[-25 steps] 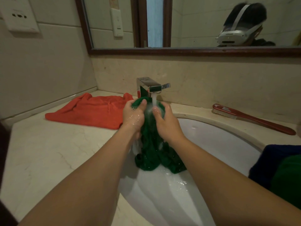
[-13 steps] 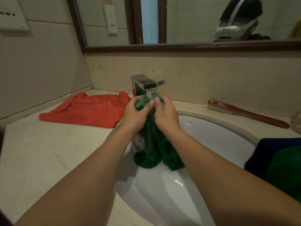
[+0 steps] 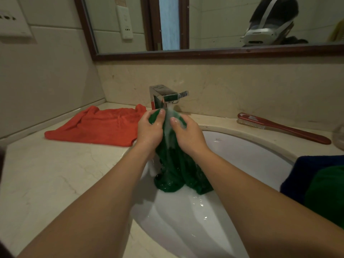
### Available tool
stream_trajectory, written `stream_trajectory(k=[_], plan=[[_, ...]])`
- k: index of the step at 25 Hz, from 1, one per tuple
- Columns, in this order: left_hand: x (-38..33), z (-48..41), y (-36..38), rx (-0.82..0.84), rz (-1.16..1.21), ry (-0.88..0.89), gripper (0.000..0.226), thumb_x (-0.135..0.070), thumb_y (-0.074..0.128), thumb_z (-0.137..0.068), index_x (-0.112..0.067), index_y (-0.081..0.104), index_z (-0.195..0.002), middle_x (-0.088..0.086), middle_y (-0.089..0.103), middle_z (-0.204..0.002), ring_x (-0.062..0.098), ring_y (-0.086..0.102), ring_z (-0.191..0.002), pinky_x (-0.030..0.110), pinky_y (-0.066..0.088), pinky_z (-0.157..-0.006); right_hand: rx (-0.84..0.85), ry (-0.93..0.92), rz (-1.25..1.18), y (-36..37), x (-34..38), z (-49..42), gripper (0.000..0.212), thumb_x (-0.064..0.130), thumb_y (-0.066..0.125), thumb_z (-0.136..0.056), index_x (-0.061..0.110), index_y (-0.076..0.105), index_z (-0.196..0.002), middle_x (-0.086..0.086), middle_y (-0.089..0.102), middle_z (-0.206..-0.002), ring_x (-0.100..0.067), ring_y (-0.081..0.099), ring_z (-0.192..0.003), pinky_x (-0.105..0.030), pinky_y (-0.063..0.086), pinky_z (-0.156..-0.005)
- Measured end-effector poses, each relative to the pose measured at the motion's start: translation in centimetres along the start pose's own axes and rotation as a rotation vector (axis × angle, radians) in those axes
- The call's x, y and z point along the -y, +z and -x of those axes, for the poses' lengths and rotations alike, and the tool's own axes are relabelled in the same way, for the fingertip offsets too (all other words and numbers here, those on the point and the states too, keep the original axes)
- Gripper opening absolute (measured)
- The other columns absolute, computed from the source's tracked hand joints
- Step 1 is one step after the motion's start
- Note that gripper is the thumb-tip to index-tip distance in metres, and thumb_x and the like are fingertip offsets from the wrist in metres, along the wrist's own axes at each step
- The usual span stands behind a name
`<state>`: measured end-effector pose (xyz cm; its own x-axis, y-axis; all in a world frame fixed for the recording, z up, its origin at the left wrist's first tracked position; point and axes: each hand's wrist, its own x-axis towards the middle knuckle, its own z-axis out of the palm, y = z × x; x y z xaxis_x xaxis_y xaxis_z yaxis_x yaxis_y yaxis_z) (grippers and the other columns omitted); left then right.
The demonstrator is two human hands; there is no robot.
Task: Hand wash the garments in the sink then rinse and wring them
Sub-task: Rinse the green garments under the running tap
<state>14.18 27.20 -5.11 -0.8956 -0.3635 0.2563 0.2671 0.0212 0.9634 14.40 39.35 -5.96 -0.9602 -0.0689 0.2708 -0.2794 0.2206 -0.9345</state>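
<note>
The green garment (image 3: 178,170) hangs over the far left part of the sink (image 3: 242,157). It is bunched at the top right under the tap (image 3: 163,96), and its lower folds pool on the white bowl. The left hand (image 3: 149,130) grips the left side of the bunch, fingers curled round the cloth and thumb on top. The right hand (image 3: 188,135) grips the right side the same way. A stream of water (image 3: 169,118) runs down between the two thumbs and through the cloth.

The garment looks soft and limp. Soaked as it is, it is probably heavy for its size and drags down from the hands. Wet cloth can slip, so a full fist round a gathered bunch should hold better than a fingertip pinch. For wringing, I judge the best hold is one fist near each end of a rolled length, twisting opposite ways over the bowl. It seems sturdy enough for firm squeezing.

An orange garment (image 3: 96,126) lies on the counter (image 3: 46,183) left of the sink. A red brush (image 3: 283,128) lies at the far right, and a dark blue and green pile (image 3: 307,172) sits at the near right.
</note>
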Motion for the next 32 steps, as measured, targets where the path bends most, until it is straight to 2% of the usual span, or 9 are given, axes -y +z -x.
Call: stream_trajectory(k=[3,7,10,13,18,21,23,28,32], plan=[[-0.2,-0.2,0.0,-0.044,0.049,-0.007,0.012,-0.033,0.065,-0.099,-0.024,0.068,-0.106,0.002,0.074,-0.103,0.020,0.073,-0.096,0.040,0.061,-0.086,-0.044,0.005,-0.015,-0.3,0.0,-0.5,0.015,0.044,0.055,-0.105,0.035,0.063,-0.113,0.012,0.070,-0.102,-0.012,0.069,-0.098,-0.038,0.059,-0.088],[-0.3,-0.9,-0.9,-0.192,0.238,-0.100,0.017,-0.031,0.064,-0.100,-0.020,0.066,-0.112,0.007,0.074,-0.103,0.022,0.074,-0.093,0.037,0.063,-0.078,0.025,0.058,-0.021,0.6,0.6,-0.2,0.046,0.051,0.055,-0.103,0.026,0.049,-0.141,0.014,0.057,-0.125,-0.011,0.057,-0.114,-0.036,0.052,-0.096],[0.1,-1.4,-1.2,-0.278,0.270,-0.091,0.025,-0.033,0.065,-0.099,-0.014,0.065,-0.115,0.011,0.074,-0.105,0.025,0.074,-0.096,0.040,0.063,-0.082,0.067,0.061,0.022,1.1,0.0,-0.1,0.036,0.051,0.049,-0.106,0.023,0.054,-0.128,0.001,0.067,-0.109,-0.016,0.066,-0.099,-0.035,0.054,-0.076],[-0.2,-1.4,-1.3,-0.343,0.240,-0.035,0.020,-0.034,0.064,-0.100,-0.018,0.062,-0.111,0.006,0.071,-0.106,0.020,0.071,-0.097,0.028,0.060,-0.075,0.075,0.067,0.033,1.2,-0.2,-0.1,0.034,0.050,0.044,-0.108,0.021,0.055,-0.123,-0.001,0.066,-0.106,-0.018,0.065,-0.098,-0.036,0.054,-0.075],[0.2,-1.2,-1.0,-0.204,-0.028,0.047,0.023,-0.035,0.065,-0.099,-0.019,0.065,-0.115,0.000,0.068,-0.111,0.016,0.066,-0.105,0.032,0.058,-0.089,-0.031,0.085,0.050,0.6,0.2,-0.2,0.051,0.060,0.036,-0.106,0.019,0.039,-0.137,0.004,0.057,-0.116,-0.019,0.057,-0.107,-0.038,0.048,-0.085],[-0.3,-0.8,-0.7,-0.102,0.046,-0.036,0.016,-0.027,0.066,-0.099,-0.022,0.066,-0.114,-0.001,0.069,-0.110,0.014,0.068,-0.102,0.024,0.059,-0.081,-0.034,0.193,0.003,-0.1,0.2,-0.7,0.064,0.066,0.028,-0.105,0.017,0.044,-0.143,-0.005,0.058,-0.136,-0.025,0.055,-0.123,-0.044,0.047,-0.101],[-0.6,-0.6,-0.6,-0.048,0.124,-0.113,0.012,-0.023,0.066,-0.098,-0.028,0.067,-0.109,0.001,0.069,-0.114,0.018,0.068,-0.104,0.033,0.060,-0.088,-0.015,0.241,-0.063,-0.1,0.4,-0.7,0.070,0.070,0.024,-0.102,0.020,0.051,-0.145,-0.004,0.059,-0.141,-0.027,0.055,-0.131,-0.047,0.045,-0.110],[-0.5,-0.1,-0.5,-0.021,-0.050,0.072,0.015,-0.034,0.066,-0.098,-0.027,0.066,-0.111,-0.007,0.067,-0.110,0.012,0.064,-0.108,0.021,0.054,-0.085,-0.053,0.067,-0.100,0.2,0.7,-0.4,0.043,0.049,0.050,-0.106,0.026,0.053,-0.142,0.008,0.056,-0.130,-0.013,0.052,-0.121,-0.034,0.045,-0.099],[-0.3,0.0,-0.6,0.037,0.002,0.018,0.028,-0.040,0.074,-0.090,-0.024,0.069,-0.113,-0.002,0.069,-0.113,0.015,0.067,-0.106,0.039,0.058,-0.093,0.016,0.136,-0.138,-0.4,0.5,-0.1,0.055,0.041,0.060,-0.103,0.021,0.041,-0.150,0.005,0.052,-0.125,-0.012,0.056,-0.108,-0.033,0.050,-0.091]])
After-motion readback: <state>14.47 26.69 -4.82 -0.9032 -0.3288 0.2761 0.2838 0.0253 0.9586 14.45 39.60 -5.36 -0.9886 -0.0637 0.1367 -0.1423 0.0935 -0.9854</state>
